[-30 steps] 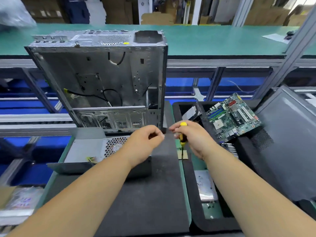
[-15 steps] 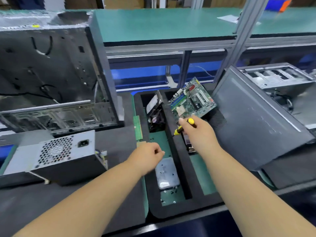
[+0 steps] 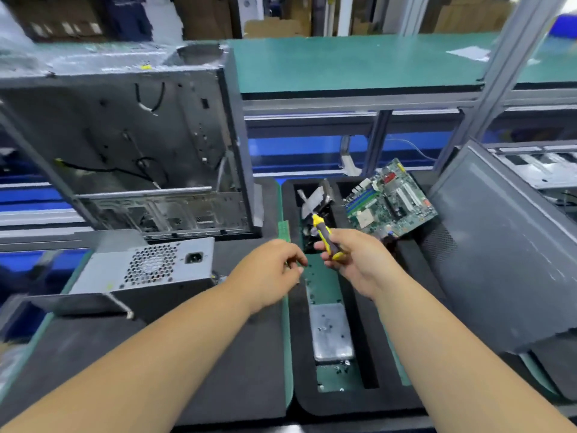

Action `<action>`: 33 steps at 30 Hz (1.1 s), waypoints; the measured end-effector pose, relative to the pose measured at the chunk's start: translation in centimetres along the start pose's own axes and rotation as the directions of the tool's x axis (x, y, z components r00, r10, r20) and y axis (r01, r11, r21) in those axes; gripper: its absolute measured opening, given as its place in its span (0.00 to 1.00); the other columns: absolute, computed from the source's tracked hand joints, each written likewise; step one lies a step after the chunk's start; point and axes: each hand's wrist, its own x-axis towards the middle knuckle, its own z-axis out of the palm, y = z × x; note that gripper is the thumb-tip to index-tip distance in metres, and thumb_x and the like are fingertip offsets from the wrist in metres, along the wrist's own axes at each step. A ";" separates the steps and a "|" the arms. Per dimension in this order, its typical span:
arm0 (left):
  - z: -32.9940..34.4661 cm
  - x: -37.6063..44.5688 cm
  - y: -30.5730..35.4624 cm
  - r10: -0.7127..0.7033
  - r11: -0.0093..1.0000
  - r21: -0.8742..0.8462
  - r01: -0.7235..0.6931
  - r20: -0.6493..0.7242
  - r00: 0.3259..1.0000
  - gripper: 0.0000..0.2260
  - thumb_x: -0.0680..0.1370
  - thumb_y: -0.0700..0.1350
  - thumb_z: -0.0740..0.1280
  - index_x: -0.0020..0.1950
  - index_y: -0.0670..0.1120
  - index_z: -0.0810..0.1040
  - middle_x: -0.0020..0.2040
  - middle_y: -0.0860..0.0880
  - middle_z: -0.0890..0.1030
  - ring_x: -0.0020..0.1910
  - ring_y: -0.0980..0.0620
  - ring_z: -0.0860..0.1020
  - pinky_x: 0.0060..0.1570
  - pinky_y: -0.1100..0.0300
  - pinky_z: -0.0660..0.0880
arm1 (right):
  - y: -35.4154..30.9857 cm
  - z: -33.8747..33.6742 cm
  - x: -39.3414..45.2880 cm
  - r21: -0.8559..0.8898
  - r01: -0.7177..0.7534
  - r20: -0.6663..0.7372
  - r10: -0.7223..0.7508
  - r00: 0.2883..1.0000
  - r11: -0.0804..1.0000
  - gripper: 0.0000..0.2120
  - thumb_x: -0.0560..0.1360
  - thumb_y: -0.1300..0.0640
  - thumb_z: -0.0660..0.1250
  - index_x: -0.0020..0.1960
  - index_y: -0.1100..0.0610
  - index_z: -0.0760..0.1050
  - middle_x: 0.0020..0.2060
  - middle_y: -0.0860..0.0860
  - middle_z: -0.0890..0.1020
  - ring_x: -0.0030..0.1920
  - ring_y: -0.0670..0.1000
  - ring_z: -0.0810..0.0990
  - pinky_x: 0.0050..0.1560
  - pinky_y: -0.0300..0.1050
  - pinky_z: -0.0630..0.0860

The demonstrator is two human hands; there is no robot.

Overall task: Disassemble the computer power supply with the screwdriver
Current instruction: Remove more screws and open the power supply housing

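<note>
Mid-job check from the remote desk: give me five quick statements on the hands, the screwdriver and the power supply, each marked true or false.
1. The right hand grips the yellow screwdriver. True.
2. The screwdriver tip is seated in a power supply screw. False: it is held in the air over the black foam tray, apart from the power supply.
3. The power supply lies in front of the open computer case. True.
4. The left hand rests on the power supply. False: it hovers beside the tray, fingers curled.
5. The motherboard is mounted inside the case. False: it leans at the tray's far right.
</note>
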 end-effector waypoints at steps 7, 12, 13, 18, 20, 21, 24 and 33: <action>-5.8 -3.1 -3.8 0.053 0.995 0.089 -0.040 -0.141 0.989 0.05 0.77 0.44 0.67 0.52 0.51 0.80 0.47 0.54 0.75 0.49 0.54 0.75 0.53 0.55 0.73 | 0.9 8.5 1.3 -0.125 -0.002 0.142 0.020 0.990 0.992 0.12 0.74 0.73 0.56 0.48 0.58 0.71 0.33 0.54 0.74 0.28 0.49 0.74 0.32 0.39 0.74; -9.5 -5.1 -8.6 -0.021 0.996 0.079 0.043 -0.255 0.967 0.07 0.75 0.42 0.68 0.51 0.52 0.79 0.47 0.56 0.75 0.51 0.54 0.73 0.54 0.56 0.72 | 2.6 13.4 2.6 -0.440 0.066 0.146 -0.001 0.989 0.896 0.07 0.72 0.60 0.70 0.44 0.55 0.72 0.34 0.50 0.71 0.31 0.49 0.69 0.34 0.43 0.66; -10.2 -5.5 -9.7 -0.056 0.994 0.070 0.078 -0.271 0.961 0.08 0.75 0.41 0.68 0.51 0.52 0.79 0.48 0.55 0.75 0.52 0.53 0.73 0.55 0.56 0.72 | 3.0 14.3 2.7 -0.525 0.071 0.131 -0.002 0.991 0.848 0.09 0.70 0.58 0.72 0.45 0.55 0.73 0.34 0.50 0.72 0.32 0.49 0.69 0.35 0.44 0.66; -12.2 -6.8 -14.5 -0.194 0.975 0.056 0.216 -0.269 0.943 0.12 0.75 0.43 0.68 0.57 0.53 0.78 0.55 0.55 0.73 0.60 0.52 0.73 0.61 0.55 0.72 | 4.1 17.5 2.9 -0.732 -0.012 -0.008 0.009 1.000 0.681 0.19 0.68 0.50 0.77 0.52 0.56 0.73 0.42 0.52 0.76 0.37 0.51 0.71 0.35 0.45 0.65; -12.5 -7.2 -15.9 -0.223 0.971 0.025 0.238 -0.259 0.940 0.13 0.75 0.45 0.68 0.59 0.54 0.78 0.56 0.56 0.73 0.60 0.53 0.72 0.60 0.58 0.70 | 4.0 18.3 3.0 -0.760 -0.040 -0.033 0.022 0.999 0.649 0.21 0.68 0.47 0.79 0.48 0.55 0.71 0.41 0.50 0.73 0.38 0.50 0.71 0.34 0.44 0.64; -12.6 -7.3 -16.4 -0.234 0.970 0.009 0.244 -0.251 0.939 0.13 0.76 0.46 0.68 0.60 0.54 0.78 0.57 0.56 0.73 0.60 0.54 0.72 0.60 0.59 0.70 | 3.9 18.6 2.9 -0.774 -0.053 -0.047 0.027 0.999 0.630 0.23 0.67 0.46 0.79 0.48 0.55 0.70 0.40 0.49 0.72 0.38 0.49 0.70 0.34 0.43 0.64; -12.6 -7.3 -17.4 -0.242 0.970 -0.019 0.244 -0.217 0.946 0.15 0.76 0.50 0.68 0.63 0.53 0.77 0.60 0.54 0.74 0.62 0.53 0.72 0.63 0.55 0.70 | 3.7 19.1 2.8 -0.817 -0.081 -0.079 0.029 0.996 0.571 0.23 0.67 0.46 0.79 0.51 0.55 0.70 0.41 0.49 0.71 0.37 0.49 0.70 0.34 0.44 0.64; -12.1 -7.1 -17.4 -0.210 0.978 -0.021 0.209 -0.146 0.967 0.18 0.78 0.55 0.67 0.66 0.53 0.75 0.63 0.54 0.74 0.65 0.53 0.71 0.66 0.55 0.68 | 2.5 20.2 2.7 -0.950 -0.062 -0.078 -0.039 0.996 0.305 0.17 0.72 0.51 0.71 0.56 0.52 0.69 0.51 0.53 0.72 0.38 0.52 0.74 0.33 0.43 0.68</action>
